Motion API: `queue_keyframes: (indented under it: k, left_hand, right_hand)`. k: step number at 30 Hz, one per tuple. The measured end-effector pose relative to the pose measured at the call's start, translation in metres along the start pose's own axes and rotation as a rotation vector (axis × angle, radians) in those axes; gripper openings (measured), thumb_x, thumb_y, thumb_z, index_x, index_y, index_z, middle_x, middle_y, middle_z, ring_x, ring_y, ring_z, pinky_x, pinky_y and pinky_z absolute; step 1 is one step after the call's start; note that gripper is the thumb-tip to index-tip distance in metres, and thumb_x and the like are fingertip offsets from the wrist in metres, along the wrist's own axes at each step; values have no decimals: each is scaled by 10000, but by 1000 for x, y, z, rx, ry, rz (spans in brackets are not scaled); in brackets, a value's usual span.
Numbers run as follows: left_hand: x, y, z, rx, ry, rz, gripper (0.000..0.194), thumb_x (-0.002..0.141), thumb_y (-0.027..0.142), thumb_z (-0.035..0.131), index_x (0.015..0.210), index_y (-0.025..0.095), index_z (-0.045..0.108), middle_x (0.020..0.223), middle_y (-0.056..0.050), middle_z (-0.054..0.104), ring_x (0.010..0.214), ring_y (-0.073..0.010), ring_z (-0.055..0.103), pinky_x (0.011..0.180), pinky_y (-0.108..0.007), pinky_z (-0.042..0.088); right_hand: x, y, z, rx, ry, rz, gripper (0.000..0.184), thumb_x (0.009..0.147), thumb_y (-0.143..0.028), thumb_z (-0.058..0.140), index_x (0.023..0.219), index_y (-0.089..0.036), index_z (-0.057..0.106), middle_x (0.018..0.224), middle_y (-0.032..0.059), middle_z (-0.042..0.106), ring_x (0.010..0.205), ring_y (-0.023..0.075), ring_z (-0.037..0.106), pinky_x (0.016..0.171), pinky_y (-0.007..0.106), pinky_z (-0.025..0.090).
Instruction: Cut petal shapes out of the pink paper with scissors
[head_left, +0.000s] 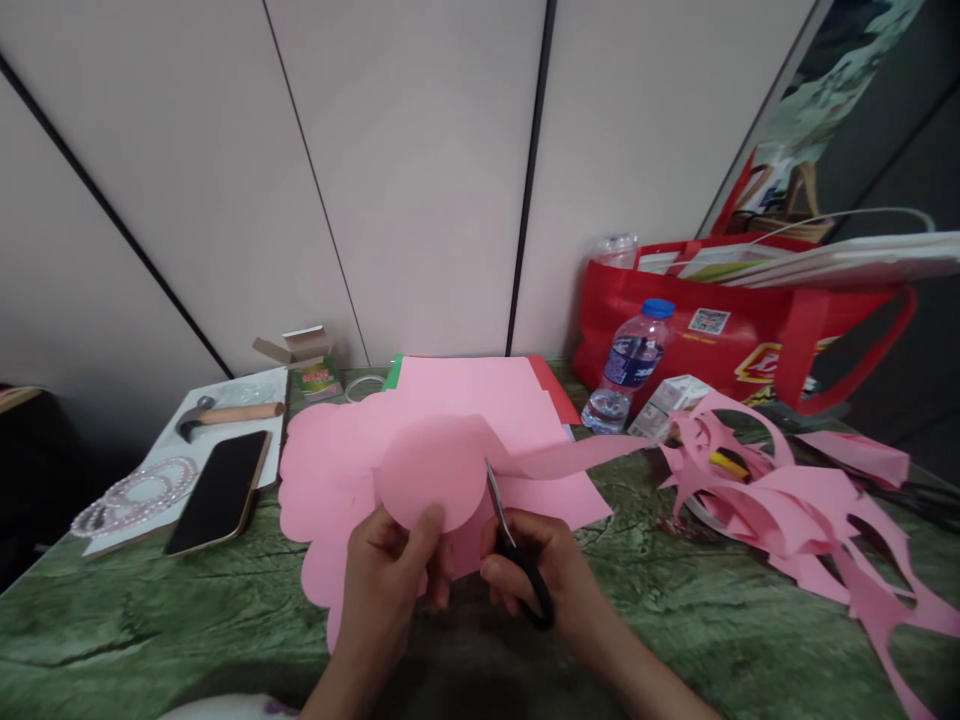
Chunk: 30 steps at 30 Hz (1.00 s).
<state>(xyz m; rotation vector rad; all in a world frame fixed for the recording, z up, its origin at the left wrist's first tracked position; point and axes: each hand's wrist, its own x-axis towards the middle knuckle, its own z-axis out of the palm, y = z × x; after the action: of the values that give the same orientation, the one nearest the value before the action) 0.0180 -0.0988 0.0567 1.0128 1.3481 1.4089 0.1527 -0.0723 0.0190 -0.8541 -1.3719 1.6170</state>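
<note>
Above the green-patterned bench (247, 620), the left hand (390, 560) is pinching a pink paper circle (433, 470) by its near edge while the right hand (536, 570), fingers closed on black-handled scissors (517, 550), is holding the blades at the circle's right edge, apparently mid-trim.

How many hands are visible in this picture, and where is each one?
2. The left hand holds the round pink paper; the right hand, beside it, holds the scissors at the paper's edge.
</note>
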Motion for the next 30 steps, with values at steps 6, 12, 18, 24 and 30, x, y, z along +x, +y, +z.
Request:
queue_keyframes:
  k: [6, 12, 18, 24, 30]
  left_hand:
    - [2, -1, -1, 199, -28, -76, 468, 732, 450, 564, 377, 153, 495, 272, 19, 425, 268, -81, 390, 334, -209, 310]
    - [-3, 2, 3, 279, 24, -85, 457, 676, 402, 608, 320, 168, 444, 262, 27, 384, 256, -67, 335, 318, -209, 259]
    - [-7, 7, 9, 317, 30, -99, 396, 656, 359, 604, 344, 160, 461, 287, 25, 420, 247, -57, 342, 298, -186, 254]
    - [-8, 8, 9, 310, 24, -95, 389, 660, 361, 593, 352, 162, 464, 290, 26, 418, 249, -55, 340, 297, -187, 248]
    - [-7, 6, 9, 276, 5, -111, 360, 661, 353, 602, 382, 153, 492, 301, 24, 438, 245, -57, 352, 291, -184, 253]
  right_hand:
    - [-4, -5, 8, 56, -99, -30, 362, 651, -485, 675, 625, -162, 512, 538, -16, 525, 390, 69, 383, 364, 195, 283]
    - [-2, -2, 4, 42, -32, -27, 349, 576, -421, 760, 673, -168, 539, 531, -51, 477, 468, 89, 368, 432, 208, 285]
    - [1, -1, 1, 106, -28, -50, 347, 554, -383, 783, 648, -171, 525, 562, -42, 477, 514, 109, 395, 488, 232, 312]
    - [1, -1, 1, 103, -55, -52, 336, 579, -403, 762, 651, -170, 530, 550, -35, 475, 512, 121, 419, 498, 250, 331]
    - [2, 4, -1, 101, -40, -71, 327, 583, -369, 773, 654, -167, 526, 558, -33, 486, 522, 124, 441, 507, 254, 352]
